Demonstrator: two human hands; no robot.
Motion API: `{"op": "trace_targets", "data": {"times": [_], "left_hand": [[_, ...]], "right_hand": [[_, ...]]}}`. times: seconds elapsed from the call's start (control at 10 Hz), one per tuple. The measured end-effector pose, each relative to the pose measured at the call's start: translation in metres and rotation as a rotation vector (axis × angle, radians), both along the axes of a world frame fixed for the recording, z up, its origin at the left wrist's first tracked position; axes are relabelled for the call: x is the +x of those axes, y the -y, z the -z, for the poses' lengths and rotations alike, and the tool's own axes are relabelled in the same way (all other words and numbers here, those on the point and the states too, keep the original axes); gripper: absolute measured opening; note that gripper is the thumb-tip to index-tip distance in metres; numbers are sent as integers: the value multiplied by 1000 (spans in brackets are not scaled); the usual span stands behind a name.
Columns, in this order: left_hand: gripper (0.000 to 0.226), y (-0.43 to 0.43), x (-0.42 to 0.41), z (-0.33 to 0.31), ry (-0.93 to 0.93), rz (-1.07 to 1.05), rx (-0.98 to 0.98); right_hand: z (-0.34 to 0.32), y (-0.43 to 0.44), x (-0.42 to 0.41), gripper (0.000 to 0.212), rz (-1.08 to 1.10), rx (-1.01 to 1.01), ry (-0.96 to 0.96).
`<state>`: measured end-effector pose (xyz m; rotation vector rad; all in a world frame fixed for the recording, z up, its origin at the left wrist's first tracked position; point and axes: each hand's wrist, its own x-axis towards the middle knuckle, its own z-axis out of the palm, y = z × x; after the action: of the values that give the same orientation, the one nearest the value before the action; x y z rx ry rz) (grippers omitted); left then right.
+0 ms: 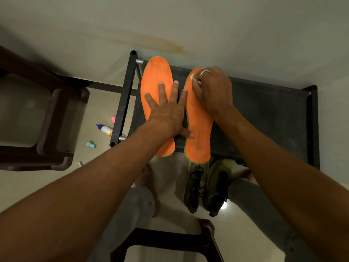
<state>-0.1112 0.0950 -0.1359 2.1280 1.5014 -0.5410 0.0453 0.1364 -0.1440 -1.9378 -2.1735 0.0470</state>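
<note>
A flat orange foam insole (156, 76) and a second orange insole (198, 129) lie side by side on the black desk (264, 114). The left hand (166, 108), its grip wide and fingers spread, presses both. The right hand (213, 89) pinches a small white wad (193, 77) against the second insole's far end.

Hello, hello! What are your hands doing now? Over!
Left hand flat, pressing left insole and right insole on rack. Right hand pinches white wad on right insole's far end. Nothing blocking.
</note>
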Motion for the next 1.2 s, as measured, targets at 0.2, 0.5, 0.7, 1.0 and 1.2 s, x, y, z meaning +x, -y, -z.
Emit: {"op": "trace_targets", "data": {"times": [0.2,0.5,0.7,1.0,1.2], "left_hand": [[146,-1,0,-1,3,-1,-2],[146,0,0,-2,2,-2,-11],[146,0,0,-2,5,-3,-6],[146,0,0,1,-2,2,0],[147,0,1,1,1,-4,-8]], "right_hand": [[-1,-2,-2,28,30,44,-15],[-4,-1,4,26,4,-1,-56],[-10,-2,12,28,26,-71,-104],[-8,11,13,24,-109,-182,-92],[-11,13,17,23,-7,-184,-146]]}}
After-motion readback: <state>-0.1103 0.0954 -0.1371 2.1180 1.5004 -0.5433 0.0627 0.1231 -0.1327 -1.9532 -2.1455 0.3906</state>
